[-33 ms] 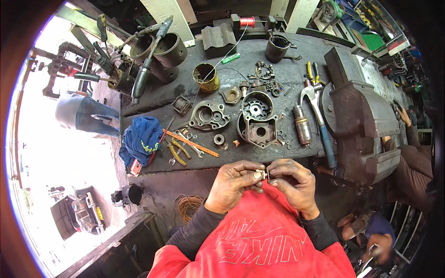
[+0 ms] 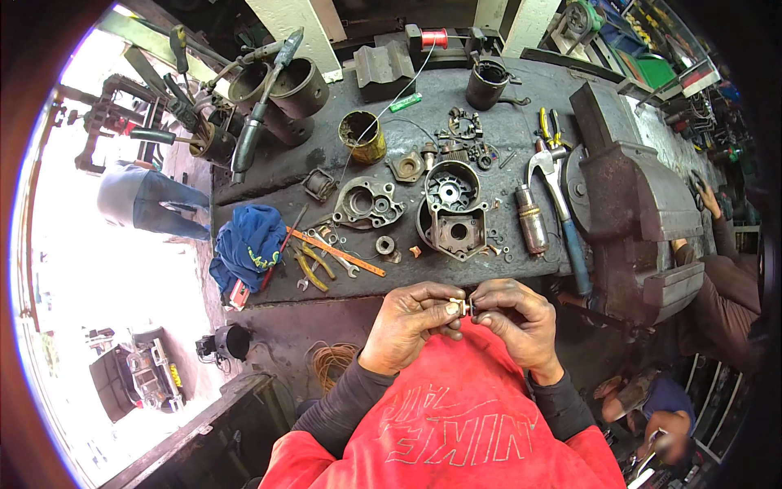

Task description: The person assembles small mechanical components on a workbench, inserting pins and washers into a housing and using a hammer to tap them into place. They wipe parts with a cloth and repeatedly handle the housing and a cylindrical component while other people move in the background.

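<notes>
Some small hardware (image 2: 464, 308), held before dark workbench (image 2: 448, 91).

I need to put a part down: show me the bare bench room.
One patch lies between the blue cloth, upright metal cylinders and small rusty spool; another between the black can, yellow-handled pliers and vise. It is crowded around the open housing and along the orange strip.
</notes>
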Demonstrator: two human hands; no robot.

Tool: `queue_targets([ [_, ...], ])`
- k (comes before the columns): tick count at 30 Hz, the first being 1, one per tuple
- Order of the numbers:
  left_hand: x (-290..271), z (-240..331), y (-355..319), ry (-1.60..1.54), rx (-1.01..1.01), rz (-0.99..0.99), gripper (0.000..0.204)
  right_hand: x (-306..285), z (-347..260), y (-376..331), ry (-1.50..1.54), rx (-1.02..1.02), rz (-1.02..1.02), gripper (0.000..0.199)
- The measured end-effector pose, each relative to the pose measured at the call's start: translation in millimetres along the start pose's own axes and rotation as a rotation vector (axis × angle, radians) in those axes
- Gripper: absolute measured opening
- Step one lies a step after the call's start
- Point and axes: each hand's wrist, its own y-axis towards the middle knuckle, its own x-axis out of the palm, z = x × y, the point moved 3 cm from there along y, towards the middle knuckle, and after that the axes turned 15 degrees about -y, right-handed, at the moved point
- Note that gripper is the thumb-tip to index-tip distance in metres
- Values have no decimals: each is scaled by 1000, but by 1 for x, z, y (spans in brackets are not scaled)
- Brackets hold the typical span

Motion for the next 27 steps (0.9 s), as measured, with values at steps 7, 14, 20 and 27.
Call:
queue_targets([
  [7, 0, 3, 6, 131, -23, -13, 27, -3, 1, 3, -259, -82, -55, 24],
  [14, 9, 10, 14, 209, 10, -13, 25, -9, -4, 11, -279, -18, -48, 25],
  [20, 36, 24, 17, 330, 102, -20, 22, -25, -27, 32, -471, -180, -50, 23],
  [27, 73, 64, 18, 1125, 889, 78, 22, -35, -36, 75, -639, -211, 44, 19],
])
